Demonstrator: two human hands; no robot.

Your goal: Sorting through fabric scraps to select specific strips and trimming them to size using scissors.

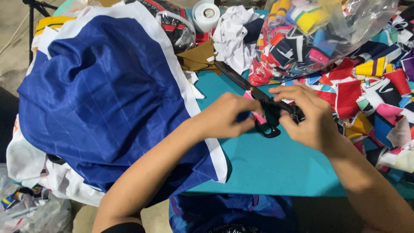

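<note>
Nearest to my head camera, both forearms reach in from the bottom edge toward the middle of the teal desk [276, 168]. My left hand [230, 115] has its grip closed on a small pink fabric scrap [258, 117], pinched between thumb and fingertips. My right hand [302, 113] is closed around the black handles of the scissors [258, 101], whose long dark blades run up and left across the desk. The two hands sit just beside each other, almost touching, with the scrap right at the scissor handles; I cannot tell whether the blades are open or shut.

To the left, a big blue cloth with white edging [103, 99] lies heaped over the desk edge, and my left forearm rests across its lower corner. Beyond the hands, a clear plastic bag [319, 34] bulges with coloured fabric pieces. A loose pile of coloured scraps [375, 95] covers the right side of the desk. Behind the scissor tips lie a folded brown cloth [198, 58], some crumpled white fabric [233, 34] and a white tape roll [206, 15].
</note>
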